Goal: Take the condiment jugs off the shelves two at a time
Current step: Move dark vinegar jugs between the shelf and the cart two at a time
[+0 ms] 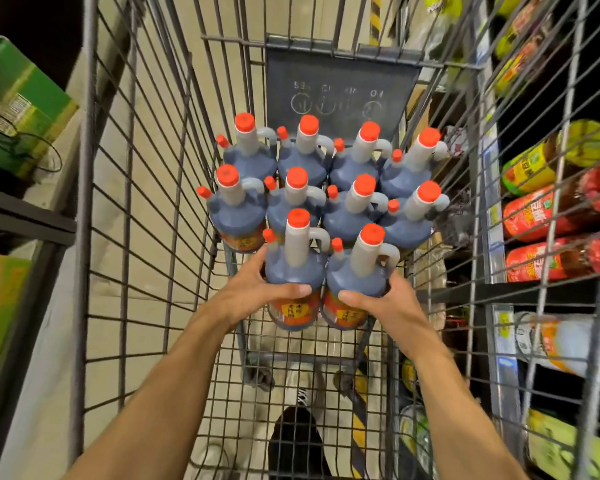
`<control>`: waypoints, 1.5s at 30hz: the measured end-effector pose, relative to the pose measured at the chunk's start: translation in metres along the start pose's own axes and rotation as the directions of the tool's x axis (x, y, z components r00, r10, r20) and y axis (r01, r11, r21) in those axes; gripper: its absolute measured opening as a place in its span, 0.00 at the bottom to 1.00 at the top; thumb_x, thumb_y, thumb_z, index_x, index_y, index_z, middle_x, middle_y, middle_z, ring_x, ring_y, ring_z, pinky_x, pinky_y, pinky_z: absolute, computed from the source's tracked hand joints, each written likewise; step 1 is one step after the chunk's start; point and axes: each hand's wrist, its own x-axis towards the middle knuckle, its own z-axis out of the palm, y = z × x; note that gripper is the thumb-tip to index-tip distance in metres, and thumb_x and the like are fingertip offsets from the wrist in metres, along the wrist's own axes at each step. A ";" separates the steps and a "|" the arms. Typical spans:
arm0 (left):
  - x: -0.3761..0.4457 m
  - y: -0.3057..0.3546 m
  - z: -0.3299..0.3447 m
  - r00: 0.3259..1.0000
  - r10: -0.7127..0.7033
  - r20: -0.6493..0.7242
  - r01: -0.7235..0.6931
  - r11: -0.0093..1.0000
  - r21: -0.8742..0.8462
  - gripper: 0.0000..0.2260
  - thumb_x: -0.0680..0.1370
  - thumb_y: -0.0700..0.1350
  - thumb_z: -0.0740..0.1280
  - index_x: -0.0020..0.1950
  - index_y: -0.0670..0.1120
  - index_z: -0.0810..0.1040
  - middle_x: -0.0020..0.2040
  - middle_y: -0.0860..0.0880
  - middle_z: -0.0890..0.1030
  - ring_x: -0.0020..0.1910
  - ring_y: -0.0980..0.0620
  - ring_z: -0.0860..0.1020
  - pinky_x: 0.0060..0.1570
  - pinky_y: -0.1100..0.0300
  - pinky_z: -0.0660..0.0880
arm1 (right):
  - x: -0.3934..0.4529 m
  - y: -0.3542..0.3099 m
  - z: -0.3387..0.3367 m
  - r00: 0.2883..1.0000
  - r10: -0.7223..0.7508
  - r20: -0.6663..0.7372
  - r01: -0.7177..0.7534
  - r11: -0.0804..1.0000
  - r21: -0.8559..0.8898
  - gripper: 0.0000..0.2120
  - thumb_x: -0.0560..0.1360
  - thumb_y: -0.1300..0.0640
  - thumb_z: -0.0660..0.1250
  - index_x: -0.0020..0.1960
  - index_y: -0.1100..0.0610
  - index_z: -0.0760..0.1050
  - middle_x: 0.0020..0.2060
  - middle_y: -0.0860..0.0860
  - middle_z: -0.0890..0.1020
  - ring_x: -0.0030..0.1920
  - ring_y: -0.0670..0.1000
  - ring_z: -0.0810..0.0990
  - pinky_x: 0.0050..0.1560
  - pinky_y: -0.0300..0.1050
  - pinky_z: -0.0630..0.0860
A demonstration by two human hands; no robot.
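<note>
The person leans over a wire cart (125, 188) and holds two jugs, one in each hand. The left hand (257, 289) wraps around the body of the left jug (293, 271), thumb across the front and fingers behind. The right hand (381, 299) grips the right jug (357, 282) in the same way. Both jugs stand upright, side by side and almost touching, at the near end of the load. Behind them eight more jugs (326, 174) stand in two neat rows of four, red caps up. I think the pair is being set down as a new row, so the load stays tight and nothing tips over. The hands hold low on the bodies, probably because the jugs are heavy. The shelves (551, 209) on the right carry other bottles lying on their sides.
</note>
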 end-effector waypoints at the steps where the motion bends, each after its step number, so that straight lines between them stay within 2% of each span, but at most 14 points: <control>1: -0.003 -0.001 0.002 1.000 -0.011 -0.001 0.011 1.000 -0.028 0.37 0.63 0.47 0.84 0.68 0.56 0.73 0.60 0.56 0.83 0.59 0.57 0.82 0.59 0.57 0.78 | -0.004 -0.003 0.001 1.000 0.009 0.005 -0.009 0.999 0.034 0.36 0.60 0.55 0.86 0.65 0.52 0.77 0.57 0.48 0.86 0.57 0.47 0.85 0.53 0.41 0.81; 4: -0.020 -0.001 0.010 0.999 -0.041 -0.024 0.039 0.994 -0.101 0.37 0.61 0.49 0.83 0.67 0.55 0.74 0.58 0.53 0.85 0.58 0.52 0.83 0.58 0.52 0.79 | -0.024 -0.019 0.007 0.999 0.023 0.036 -0.027 0.992 0.125 0.37 0.58 0.49 0.81 0.65 0.53 0.76 0.53 0.47 0.87 0.53 0.47 0.86 0.46 0.38 0.81; 9: -0.057 0.029 0.016 1.000 -0.029 -0.012 0.027 0.984 -0.173 0.40 0.58 0.55 0.81 0.69 0.49 0.74 0.58 0.47 0.85 0.57 0.47 0.84 0.58 0.47 0.80 | -0.069 -0.059 0.014 0.999 0.002 0.046 -0.013 0.970 0.242 0.32 0.62 0.48 0.79 0.65 0.53 0.77 0.55 0.50 0.87 0.55 0.51 0.86 0.49 0.41 0.83; 13: -0.099 0.075 0.020 0.999 0.033 0.017 -0.029 0.982 -0.185 0.29 0.66 0.49 0.81 0.65 0.47 0.76 0.54 0.47 0.87 0.53 0.47 0.85 0.51 0.53 0.82 | -0.111 -0.093 0.021 0.998 -0.041 -0.046 0.053 0.950 0.308 0.24 0.69 0.52 0.78 0.63 0.51 0.78 0.55 0.51 0.87 0.53 0.51 0.87 0.48 0.42 0.83; 17: -0.149 0.127 0.027 0.994 0.098 0.043 -0.088 0.976 -0.198 0.33 0.65 0.50 0.80 0.68 0.45 0.76 0.57 0.44 0.85 0.55 0.43 0.85 0.56 0.46 0.81 | -0.163 -0.141 0.026 0.982 -0.092 -0.163 0.141 0.936 0.323 0.31 0.57 0.42 0.77 0.59 0.47 0.79 0.52 0.49 0.88 0.49 0.49 0.88 0.42 0.41 0.83; 20: -0.197 0.166 0.032 0.986 0.158 0.060 -0.140 0.961 -0.240 0.36 0.63 0.51 0.81 0.69 0.45 0.75 0.59 0.43 0.85 0.55 0.41 0.84 0.57 0.43 0.80 | -0.211 -0.187 0.027 0.960 -0.183 -0.212 0.243 0.921 0.305 0.24 0.62 0.49 0.80 0.56 0.49 0.79 0.48 0.48 0.89 0.46 0.49 0.88 0.41 0.43 0.83; 23: -0.248 0.202 0.035 0.959 0.264 0.107 -0.230 0.939 -0.255 0.30 0.67 0.47 0.78 0.67 0.45 0.77 0.57 0.42 0.85 0.51 0.43 0.85 0.50 0.49 0.83 | -0.266 -0.227 0.035 0.924 -0.287 -0.254 0.355 0.891 0.285 0.14 0.69 0.58 0.76 0.54 0.51 0.80 0.43 0.47 0.89 0.41 0.47 0.87 0.39 0.40 0.83; 27: -0.316 0.238 0.033 0.929 0.347 0.131 -0.305 0.916 -0.262 0.41 0.57 0.53 0.83 0.67 0.42 0.78 0.55 0.39 0.85 0.48 0.40 0.85 0.48 0.48 0.82 | -0.343 -0.263 0.057 0.864 -0.385 -0.325 0.468 0.852 0.235 0.19 0.64 0.55 0.78 0.53 0.53 0.80 0.43 0.48 0.89 0.43 0.49 0.88 0.42 0.44 0.83; 30: -0.367 0.248 0.029 0.897 0.392 0.206 -0.342 0.909 -0.240 0.37 0.60 0.53 0.81 0.66 0.42 0.78 0.55 0.39 0.85 0.49 0.39 0.86 0.45 0.49 0.82 | -0.400 -0.272 0.077 0.819 -0.426 -0.384 0.528 0.822 0.215 0.27 0.63 0.48 0.79 0.61 0.54 0.80 0.52 0.53 0.88 0.53 0.57 0.87 0.52 0.54 0.84; 34: -0.431 0.247 0.029 0.847 0.434 0.308 -0.390 0.900 -0.195 0.30 0.66 0.50 0.78 0.66 0.42 0.78 0.54 0.39 0.86 0.50 0.38 0.85 0.46 0.49 0.82 | -0.481 -0.264 0.105 0.759 -0.447 -0.473 0.592 0.776 0.217 0.20 0.71 0.51 0.72 0.62 0.53 0.79 0.50 0.51 0.88 0.47 0.53 0.88 0.42 0.44 0.84; 38: -0.488 0.231 0.045 0.799 0.398 0.451 -0.373 0.916 -0.149 0.27 0.67 0.49 0.80 0.64 0.43 0.79 0.54 0.39 0.86 0.50 0.37 0.85 0.49 0.45 0.82 | -0.562 -0.238 0.129 0.686 -0.423 -0.592 0.642 0.734 0.220 0.15 0.75 0.53 0.71 0.61 0.53 0.79 0.48 0.50 0.89 0.46 0.52 0.88 0.40 0.44 0.83; 40: -0.513 0.220 0.064 0.774 0.364 0.517 -0.360 0.926 -0.114 0.27 0.66 0.49 0.79 0.63 0.43 0.80 0.53 0.38 0.86 0.50 0.37 0.85 0.52 0.41 0.82 | -0.601 -0.221 0.138 0.645 -0.394 -0.655 0.644 0.741 0.189 0.20 0.73 0.50 0.75 0.64 0.53 0.79 0.51 0.52 0.88 0.50 0.55 0.88 0.45 0.49 0.84; 43: -0.549 0.200 0.105 0.701 0.307 0.643 -0.341 0.937 -0.076 0.27 0.65 0.48 0.81 0.62 0.42 0.81 0.53 0.37 0.85 0.49 0.35 0.85 0.50 0.40 0.83 | -0.664 -0.188 0.142 0.532 -0.306 -0.789 0.647 0.748 0.146 0.27 0.68 0.44 0.76 0.64 0.52 0.79 0.54 0.53 0.87 0.53 0.58 0.87 0.53 0.55 0.83; 45: -0.575 0.183 0.141 0.603 0.263 0.753 -0.333 0.941 -0.062 0.34 0.57 0.52 0.85 0.60 0.41 0.82 0.52 0.36 0.85 0.47 0.36 0.85 0.47 0.41 0.83 | -0.710 -0.162 0.141 0.443 -0.238 -0.864 0.649 0.750 0.126 0.26 0.69 0.46 0.76 0.64 0.53 0.79 0.54 0.53 0.87 0.53 0.57 0.87 0.54 0.55 0.83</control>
